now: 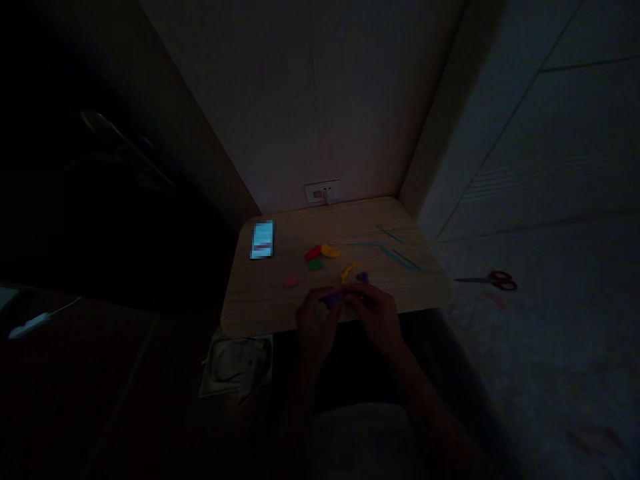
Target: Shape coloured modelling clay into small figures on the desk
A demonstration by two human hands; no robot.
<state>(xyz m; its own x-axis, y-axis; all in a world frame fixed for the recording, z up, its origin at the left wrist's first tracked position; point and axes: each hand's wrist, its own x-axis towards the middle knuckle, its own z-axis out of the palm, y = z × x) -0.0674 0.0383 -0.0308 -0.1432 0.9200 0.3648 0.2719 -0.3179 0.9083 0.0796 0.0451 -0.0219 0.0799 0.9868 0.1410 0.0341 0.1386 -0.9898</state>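
Head camera, dim light: a purple clay-like piece (333, 299) sits between the two hands, just below the centre of the frame and near the front edge of the wooden surface (270, 303). The left hand (316, 319) has thumb and fingertips drawn nearly together, pinching the piece from the left; the right hand (374, 312) reaches in from the right with curled fingers, its tips at the piece's right end, though in this gloom I cannot tell whether they grip it or only touch it. To work it well, the left pinch should stay light and steady while the right fingertips press in small, even touches; a hard squeeze would probably flatten something that looks so soft. Keeping the work over the surface also seems wise, so that a dropped bit lands there. As far as the fingers let it show, the piece's long axis runs across the frame, rising slightly toward the right; neither end can be told as a front. Just above the hands lie a bumpy yellow strand (347, 273), slanting to the upper right, and a smaller purple lump (363, 277), both apart from the red lump (313, 253) and green piece (315, 265) farther up and left.
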